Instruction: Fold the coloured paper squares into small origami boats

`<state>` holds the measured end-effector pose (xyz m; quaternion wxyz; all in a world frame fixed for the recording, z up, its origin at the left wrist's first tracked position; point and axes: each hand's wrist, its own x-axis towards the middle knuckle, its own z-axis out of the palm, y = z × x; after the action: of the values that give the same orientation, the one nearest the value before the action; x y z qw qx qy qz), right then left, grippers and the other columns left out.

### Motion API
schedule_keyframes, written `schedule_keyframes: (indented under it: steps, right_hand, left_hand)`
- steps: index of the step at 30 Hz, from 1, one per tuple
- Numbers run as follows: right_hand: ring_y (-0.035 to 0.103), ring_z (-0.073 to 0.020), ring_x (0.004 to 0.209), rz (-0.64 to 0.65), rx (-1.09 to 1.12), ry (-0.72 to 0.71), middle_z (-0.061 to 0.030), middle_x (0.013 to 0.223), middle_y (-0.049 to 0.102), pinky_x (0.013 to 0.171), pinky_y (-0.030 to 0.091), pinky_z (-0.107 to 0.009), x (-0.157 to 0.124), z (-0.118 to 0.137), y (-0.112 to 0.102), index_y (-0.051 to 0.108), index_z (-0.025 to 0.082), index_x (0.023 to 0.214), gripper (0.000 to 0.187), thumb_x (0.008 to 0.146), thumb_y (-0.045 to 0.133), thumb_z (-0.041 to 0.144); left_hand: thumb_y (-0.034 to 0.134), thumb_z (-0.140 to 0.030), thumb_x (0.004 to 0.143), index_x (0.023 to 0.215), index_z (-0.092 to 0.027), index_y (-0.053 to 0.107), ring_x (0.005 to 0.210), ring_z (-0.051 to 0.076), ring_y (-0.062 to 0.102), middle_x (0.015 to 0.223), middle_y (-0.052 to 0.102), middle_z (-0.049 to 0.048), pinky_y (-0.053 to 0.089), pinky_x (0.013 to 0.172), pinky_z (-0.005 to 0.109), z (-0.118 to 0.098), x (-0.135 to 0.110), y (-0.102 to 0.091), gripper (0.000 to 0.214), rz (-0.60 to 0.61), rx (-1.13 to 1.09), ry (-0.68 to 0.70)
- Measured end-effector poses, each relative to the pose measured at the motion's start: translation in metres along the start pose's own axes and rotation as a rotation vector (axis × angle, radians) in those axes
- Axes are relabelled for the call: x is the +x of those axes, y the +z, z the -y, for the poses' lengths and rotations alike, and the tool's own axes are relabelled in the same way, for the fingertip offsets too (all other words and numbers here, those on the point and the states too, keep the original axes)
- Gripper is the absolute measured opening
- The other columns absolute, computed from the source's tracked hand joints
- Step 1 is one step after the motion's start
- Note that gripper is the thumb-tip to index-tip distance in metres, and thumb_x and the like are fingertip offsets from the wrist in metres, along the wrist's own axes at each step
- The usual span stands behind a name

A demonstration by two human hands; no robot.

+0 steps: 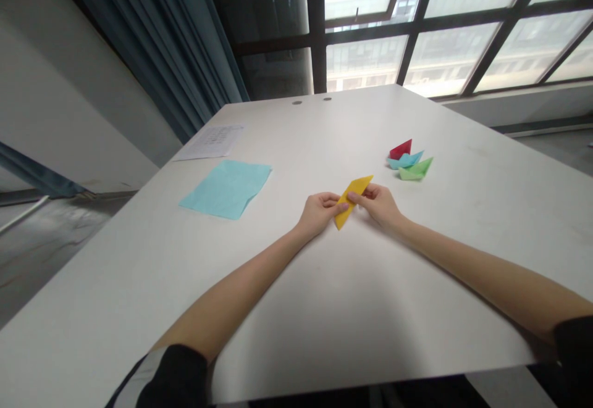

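Observation:
A piece of folded yellow paper (356, 186), a slanted shape with pointed ends, is held just above the white table between both hands. My left hand (319, 212) pinches its lower left side, thumb on top and fingers behind. My right hand (378, 203) grips its right side, the thumb pressed on the face near the middle. The fingers behind the paper are partly hidden. Beyond my right hand lie three folded paper boats: a red one (401, 149), a light blue one (406, 160) and a green one (416, 170), close together.
Light blue paper sheets (227, 189) lie on the left of the white table (296, 309). Behind them a printed sheet (210, 142) rests near the table's left edge. A blue curtain (162, 37) and a large window (370, 56) stand beyond the table.

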<state>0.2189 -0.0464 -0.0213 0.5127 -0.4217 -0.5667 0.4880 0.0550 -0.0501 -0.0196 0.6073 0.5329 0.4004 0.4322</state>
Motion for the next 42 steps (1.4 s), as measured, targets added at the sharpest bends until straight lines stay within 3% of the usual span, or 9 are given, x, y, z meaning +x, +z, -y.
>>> schedule_keyframes:
  steps: [12,23,33,42]
  right_hand:
    - [0.062,-0.0182,0.072,-0.048,0.054,-0.010,-0.0052,0.077,0.068,0.069,0.048,-0.032,0.0011,0.0005,0.0006,0.066,0.016,0.077,0.030,0.062,0.072,0.041]
    - [0.054,-0.0129,0.062,-0.173,0.052,-0.020,-0.0011,0.066,0.062,0.060,0.044,-0.027,0.0038,0.0036,-0.0015,0.063,0.016,0.070,0.024,0.063,0.071,0.039]
    - [0.056,-0.0127,0.063,-0.028,-0.012,-0.006,-0.0032,0.076,0.065,0.055,0.042,-0.024,0.0044,0.0008,-0.0017,0.063,0.017,0.086,0.037,0.066,0.067,0.046]
    - [0.059,-0.0150,0.064,-0.008,-0.156,0.035,-0.0042,0.071,0.068,0.060,0.046,-0.027,-0.0013,0.0003,-0.0034,0.066,0.017,0.073,0.031,0.065,0.068,0.047]
  left_hand:
    - [0.076,-0.040,0.055,0.072,-0.013,0.064,0.060,0.014,0.062,0.068,0.069,0.0036,0.046,0.060,0.024,0.0014,0.0014,0.0020,0.034,-0.035,-0.065,0.010]
    - [0.073,-0.042,0.058,0.069,-0.013,0.063,0.057,0.012,0.059,0.064,0.067,0.0027,0.043,0.054,0.022,0.0032,0.0001,0.0004,0.033,0.032,0.063,0.012]
    - [0.076,-0.041,0.055,0.065,-0.013,0.060,0.053,0.010,0.058,0.063,0.067,0.0013,0.043,0.054,0.022,0.0021,0.0016,0.0004,0.034,-0.039,-0.115,0.032]
    - [0.074,-0.041,0.057,0.065,-0.014,0.059,0.054,0.010,0.058,0.058,0.064,-0.0005,0.044,0.057,0.022,0.0029,0.0033,-0.0021,0.033,-0.146,-0.166,0.069]
